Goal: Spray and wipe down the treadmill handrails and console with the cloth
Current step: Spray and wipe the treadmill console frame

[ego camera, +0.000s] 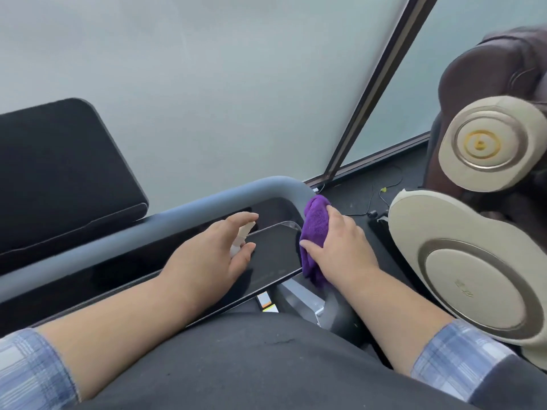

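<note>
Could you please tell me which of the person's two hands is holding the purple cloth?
The right hand presses the purple cloth against the handrail; the left hand holds a small spray bottle instead.

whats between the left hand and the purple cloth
In the head view, only a bare stretch of the glossy black console panel lies between the left hand and the purple cloth.

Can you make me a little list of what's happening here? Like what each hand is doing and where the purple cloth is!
left hand: holds a small white spray bottle over the console
right hand: presses the purple cloth on the handrail's corner
handrail: grey, curved, runs round the console
console: dark, shiny panel
beside the treadmill: brown and beige massage chair
behind: frosted glass wall
job stage: wiping the handrail
</note>
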